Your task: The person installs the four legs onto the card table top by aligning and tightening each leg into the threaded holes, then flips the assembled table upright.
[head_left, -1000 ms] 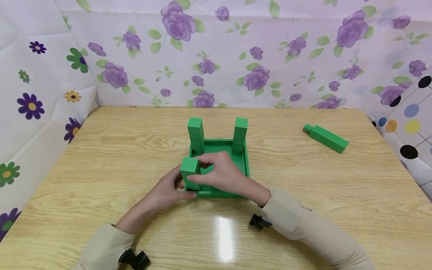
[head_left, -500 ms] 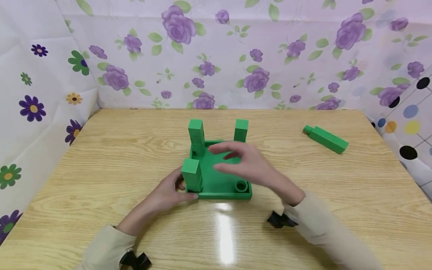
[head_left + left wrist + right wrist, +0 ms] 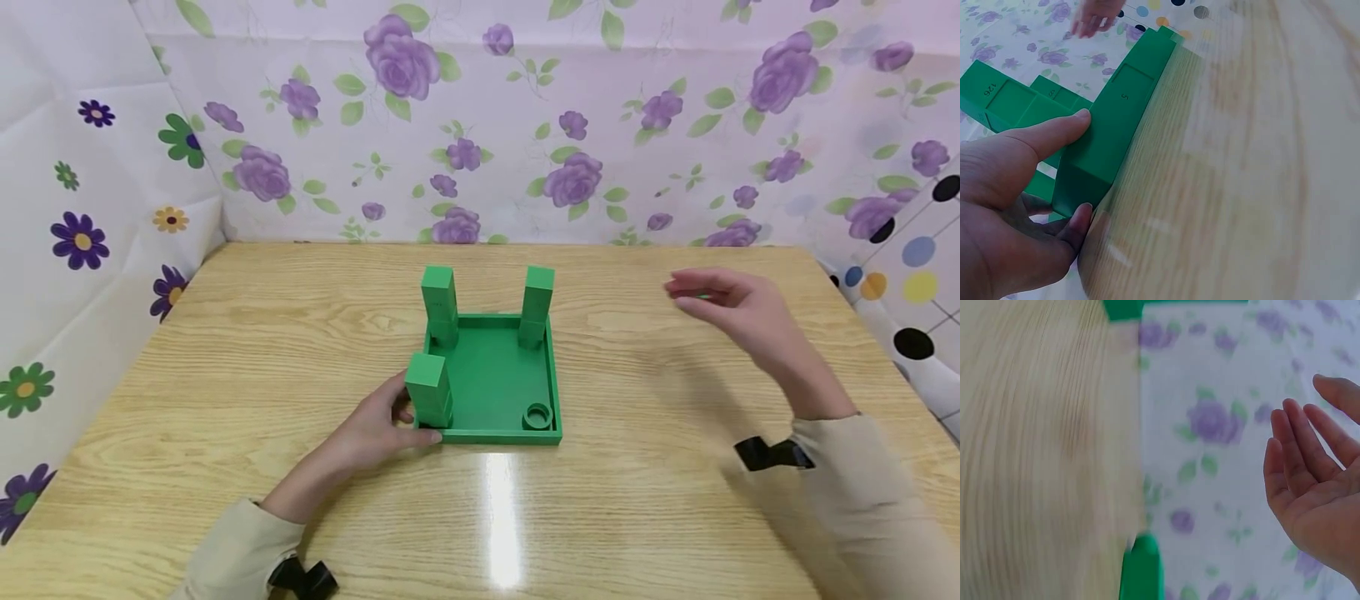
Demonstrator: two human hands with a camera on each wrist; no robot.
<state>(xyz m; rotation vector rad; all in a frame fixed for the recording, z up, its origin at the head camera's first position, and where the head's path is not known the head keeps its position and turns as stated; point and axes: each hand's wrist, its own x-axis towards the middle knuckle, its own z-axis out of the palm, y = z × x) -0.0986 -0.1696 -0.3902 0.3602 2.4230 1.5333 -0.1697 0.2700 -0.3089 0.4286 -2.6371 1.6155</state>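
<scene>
A shallow square green tray point(image 3: 498, 437) lies on the table, with square green posts standing at three of its corners: the near-left post point(image 3: 429, 387), the far-left post point(image 3: 439, 300) and the far-right post point(image 3: 537, 300). A round green socket point(image 3: 537, 417) shows at its near-right corner. My left hand point(image 3: 378, 425) grips the tray's near-left corner, thumb on the front rim point(image 3: 1100, 134). Away to the right, my right hand point(image 3: 738, 312) hangs above the table with fingers loosely bent and holding nothing. A loose green post point(image 3: 1141, 569) lies below it, mostly hidden by the hand in the head view.
The wooden table point(image 3: 615, 500) meets a flowered cloth point(image 3: 510, 125) at the back. More patterned cloth stands at the left and right sides. Black straps with small camera blocks sit on both sleeves.
My right hand has let go of the near-left post and swung right, over the loose post. My left hand stays at the tray's corner.
</scene>
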